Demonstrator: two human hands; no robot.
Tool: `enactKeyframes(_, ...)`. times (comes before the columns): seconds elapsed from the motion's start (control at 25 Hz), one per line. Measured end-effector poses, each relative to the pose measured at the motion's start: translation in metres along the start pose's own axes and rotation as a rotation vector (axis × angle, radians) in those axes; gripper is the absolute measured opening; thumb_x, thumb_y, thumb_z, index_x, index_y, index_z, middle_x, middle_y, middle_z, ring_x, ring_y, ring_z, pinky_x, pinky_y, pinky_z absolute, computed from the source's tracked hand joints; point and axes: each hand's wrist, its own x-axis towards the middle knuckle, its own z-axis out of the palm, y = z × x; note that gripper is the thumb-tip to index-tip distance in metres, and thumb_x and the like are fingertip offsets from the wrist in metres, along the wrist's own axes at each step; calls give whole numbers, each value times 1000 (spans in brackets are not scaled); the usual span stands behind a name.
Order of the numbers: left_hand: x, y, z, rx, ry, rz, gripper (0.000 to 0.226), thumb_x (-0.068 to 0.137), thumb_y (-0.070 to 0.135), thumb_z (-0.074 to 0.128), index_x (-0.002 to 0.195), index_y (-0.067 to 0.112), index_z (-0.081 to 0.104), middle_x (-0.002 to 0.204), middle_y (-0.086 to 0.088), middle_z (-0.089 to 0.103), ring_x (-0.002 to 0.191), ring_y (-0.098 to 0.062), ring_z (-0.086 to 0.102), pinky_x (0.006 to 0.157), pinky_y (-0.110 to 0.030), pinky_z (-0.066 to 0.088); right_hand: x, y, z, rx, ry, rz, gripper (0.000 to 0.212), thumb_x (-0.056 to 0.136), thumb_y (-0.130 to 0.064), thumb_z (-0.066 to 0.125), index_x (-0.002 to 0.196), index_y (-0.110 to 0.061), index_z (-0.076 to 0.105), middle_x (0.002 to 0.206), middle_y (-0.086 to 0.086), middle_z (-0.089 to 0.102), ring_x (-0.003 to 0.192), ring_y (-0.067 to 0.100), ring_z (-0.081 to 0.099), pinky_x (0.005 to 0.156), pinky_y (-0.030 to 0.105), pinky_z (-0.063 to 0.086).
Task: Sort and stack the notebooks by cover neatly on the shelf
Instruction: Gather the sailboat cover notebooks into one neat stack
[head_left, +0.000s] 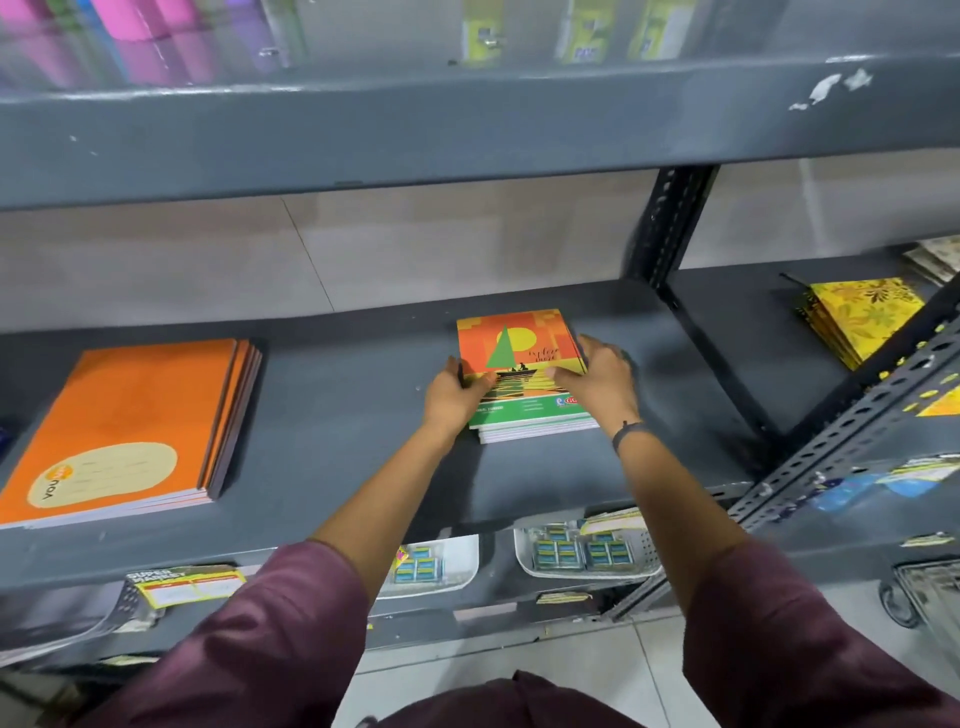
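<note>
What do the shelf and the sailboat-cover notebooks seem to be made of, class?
Shelf: likely painted metal; grey coat chipped, perforated steel-looking uprights.
Sailboat-cover notebooks: paper pages with glossy printed card covers, probably; thin white page edges show in the stack, held at both sides by the left hand and right hand.

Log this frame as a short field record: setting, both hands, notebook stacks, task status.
setting: grey metal shelf
left hand: gripping left edge of sailboat-cover stack
right hand: gripping the same stack's right edge
sailboat-cover stack: flat on shelf, mid-right, edges slightly uneven
orange stack: flat at shelf's left, apart from hands
yellow floral stack: next bay, right
status: sailboat stack being squared between both hands
</note>
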Motion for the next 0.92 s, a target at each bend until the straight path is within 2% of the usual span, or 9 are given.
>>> enactKeyframes(0.08,-8,-8,-10,36,-112,36,47,71,20,78,105,3,50,112,-13,65,103,-26,62,95,-41,49,-3,5,-15,7,-194,-59,59,71,-23,81,124,-17,56,118,6,68,109,24,64,87,20,43)
enactKeyframes(0.16,-15,-15,-10,187,-188,86,74,59,18,86,120,3,48,123,-13,64,111,-27,61,98,-30,47,-5,9,-24,-155,-382,-90,90,65,-20,85,142,-19,38,131,4,61,119,23,58,93,21,40)
enactKeyframes(0.24,-20,-16,-2,271,-154,137,81,57,13,87,126,5,45,124,-12,64,112,-27,61,85,-17,41,-8,10,-23,-262,-420,-87,108,62,-12,87,149,-16,23,139,7,54,126,25,53,101,26,40)
enactKeyframes(0.28,-21,-15,2,288,-130,153,81,58,13,86,127,6,45,124,-12,64,112,-27,60,82,-17,40,-10,10,-22,-288,-402,-89,110,61,-8,86,150,-14,21,141,9,52,127,26,51,104,29,41)
enactKeyframes(0.48,-17,-16,3,318,-59,147,74,59,18,85,123,6,49,124,-12,65,111,-29,61,89,-29,46,-12,9,-22,-298,-293,-118,98,62,1,84,144,-14,33,132,14,60,119,30,58,101,39,48)
enactKeyframes(0.6,-19,-16,5,317,-18,156,69,58,18,86,117,5,54,119,-13,67,107,-29,63,90,-34,50,-11,9,-22,-360,-279,-128,94,62,-2,85,142,-14,36,128,14,62,117,32,59,99,41,50)
enactKeyframes(0.92,-18,-21,5,309,5,168,66,55,21,87,111,3,57,115,-12,70,103,-27,66,86,-34,52,-10,12,-23,-410,-248,-159,79,62,-8,86,131,-14,49,122,13,66,111,33,62,96,41,52)
